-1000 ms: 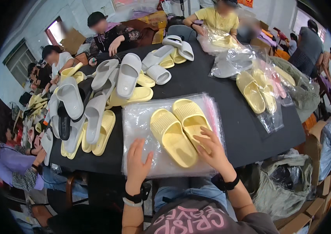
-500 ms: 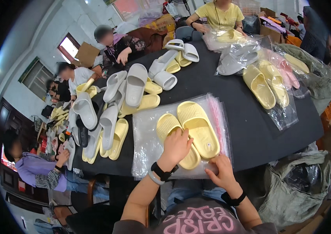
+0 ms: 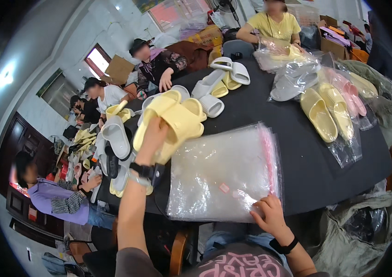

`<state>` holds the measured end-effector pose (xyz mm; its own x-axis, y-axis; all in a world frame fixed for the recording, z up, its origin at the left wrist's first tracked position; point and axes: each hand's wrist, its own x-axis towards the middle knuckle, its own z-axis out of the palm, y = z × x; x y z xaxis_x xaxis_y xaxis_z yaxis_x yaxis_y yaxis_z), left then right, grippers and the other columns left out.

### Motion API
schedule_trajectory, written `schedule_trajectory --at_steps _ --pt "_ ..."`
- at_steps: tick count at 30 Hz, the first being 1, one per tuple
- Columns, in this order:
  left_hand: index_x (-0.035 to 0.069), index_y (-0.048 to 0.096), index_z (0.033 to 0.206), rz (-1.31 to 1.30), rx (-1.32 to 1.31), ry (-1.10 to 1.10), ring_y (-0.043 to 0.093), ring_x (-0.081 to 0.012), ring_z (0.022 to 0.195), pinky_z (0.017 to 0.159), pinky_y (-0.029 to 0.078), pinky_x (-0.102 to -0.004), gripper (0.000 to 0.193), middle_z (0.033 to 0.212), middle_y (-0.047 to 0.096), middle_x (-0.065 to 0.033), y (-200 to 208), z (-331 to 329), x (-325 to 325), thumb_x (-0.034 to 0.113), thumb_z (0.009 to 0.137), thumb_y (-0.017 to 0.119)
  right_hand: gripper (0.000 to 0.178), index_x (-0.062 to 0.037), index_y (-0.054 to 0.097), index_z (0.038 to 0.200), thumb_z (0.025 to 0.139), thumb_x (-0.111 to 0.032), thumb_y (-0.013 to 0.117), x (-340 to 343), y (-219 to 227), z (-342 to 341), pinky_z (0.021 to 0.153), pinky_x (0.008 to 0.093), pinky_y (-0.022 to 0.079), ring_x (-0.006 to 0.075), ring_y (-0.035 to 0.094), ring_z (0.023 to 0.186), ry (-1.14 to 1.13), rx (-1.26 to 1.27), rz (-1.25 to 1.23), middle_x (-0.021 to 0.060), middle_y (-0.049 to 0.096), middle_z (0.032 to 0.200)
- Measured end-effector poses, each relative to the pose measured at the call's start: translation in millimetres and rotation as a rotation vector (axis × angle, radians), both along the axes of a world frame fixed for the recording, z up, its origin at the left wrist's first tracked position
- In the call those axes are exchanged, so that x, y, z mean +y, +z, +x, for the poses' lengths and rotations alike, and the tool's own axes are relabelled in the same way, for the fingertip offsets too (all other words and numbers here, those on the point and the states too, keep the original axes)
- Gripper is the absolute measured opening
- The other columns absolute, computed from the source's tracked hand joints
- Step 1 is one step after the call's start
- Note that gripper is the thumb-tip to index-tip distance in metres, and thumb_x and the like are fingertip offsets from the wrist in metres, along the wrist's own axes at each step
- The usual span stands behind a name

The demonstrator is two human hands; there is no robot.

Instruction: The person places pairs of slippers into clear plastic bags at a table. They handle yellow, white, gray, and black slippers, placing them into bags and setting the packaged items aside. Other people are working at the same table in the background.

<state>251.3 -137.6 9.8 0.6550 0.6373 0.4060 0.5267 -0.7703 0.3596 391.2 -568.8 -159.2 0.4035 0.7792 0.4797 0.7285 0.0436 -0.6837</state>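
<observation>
My left hand [image 3: 155, 136] is closed around a pair of yellow slide slippers [image 3: 177, 122], lifted above the pile on the left of the table; its fingertips are hidden inside them. In front of me lies a flat stack of clear plastic bags [image 3: 214, 171] with a pink strip along the right side and a small red-and-white label. My right hand [image 3: 272, 213] rests on the near right corner of that stack, thumb and bent fingers slightly apart, holding no slipper.
Grey slippers [image 3: 116, 136] and yellow ones crowd the dark table's [image 3: 316, 184] left side. At the right lie bagged yellow slippers [image 3: 332, 111], grey slippers [image 3: 295, 85] and pink slippers [image 3: 346, 94]. A large sack [image 3: 357, 231] stands by the near right edge. Several people sit around the table.
The yellow pair has left the bag stack, lifted up and to the left in my left hand. My right hand stays at the stack's near right corner. The whole view has shifted slightly.
</observation>
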Motion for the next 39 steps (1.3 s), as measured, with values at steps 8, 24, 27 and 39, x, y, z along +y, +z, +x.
schedule_trajectory --at_steps 8,24,27,39 --pt "-0.009 0.046 0.136 0.238 -0.104 0.092 0.025 -0.0502 0.142 0.118 0.025 -0.0435 0.062 0.151 0.024 -0.0381 24.3 -2.1 129.3 0.01 0.08 0.067 0.023 -0.0082 0.067 0.096 0.079 -0.021 0.075 6.6 -0.4 -5.4 0.088 0.0422 0.043 0.0306 0.057 0.092 -0.016 -0.008 0.04 0.0101 0.061 0.096" --pt "0.01 0.024 0.156 0.005 0.406 -0.019 0.015 -0.0348 0.15 0.119 0.007 -0.0575 0.079 0.162 0.02 -0.0142 -155.0 -77.1 -70.9 0.041 0.092 0.06 0.024 -0.0037 0.066 0.108 0.09 -0.02 0.067 4.4 18.9 17.2 0.087 0.0411 0.048 0.0336 0.059 0.098 0.242 0.115 -0.166 0.0146 0.062 0.102" --pt "0.011 0.021 0.157 -0.116 0.312 -0.029 0.011 -0.0325 0.151 0.12 0.006 -0.0559 0.08 0.163 0.016 -0.0149 -174.3 -77.4 -58.9 0.045 0.094 0.057 0.025 -0.0033 0.065 0.109 0.09 -0.02 0.067 8.5 15.0 26.6 0.089 0.0407 0.048 0.0336 0.059 0.098 0.305 0.121 -0.21 0.0158 0.062 0.104" --pt "0.009 0.022 0.156 -0.214 0.472 -0.03 0.011 -0.032 0.151 0.119 0.007 -0.0567 0.085 0.163 0.015 -0.0167 -171.5 -68.6 -65.7 0.055 0.092 0.055 0.058 -0.0032 0.043 0.139 0.09 -0.012 0.07 -68.2 -21.7 223.9 0.09 0.0321 0.048 0.0181 0.053 0.114 -1.046 0.559 0.988 0.0104 0.049 0.133"
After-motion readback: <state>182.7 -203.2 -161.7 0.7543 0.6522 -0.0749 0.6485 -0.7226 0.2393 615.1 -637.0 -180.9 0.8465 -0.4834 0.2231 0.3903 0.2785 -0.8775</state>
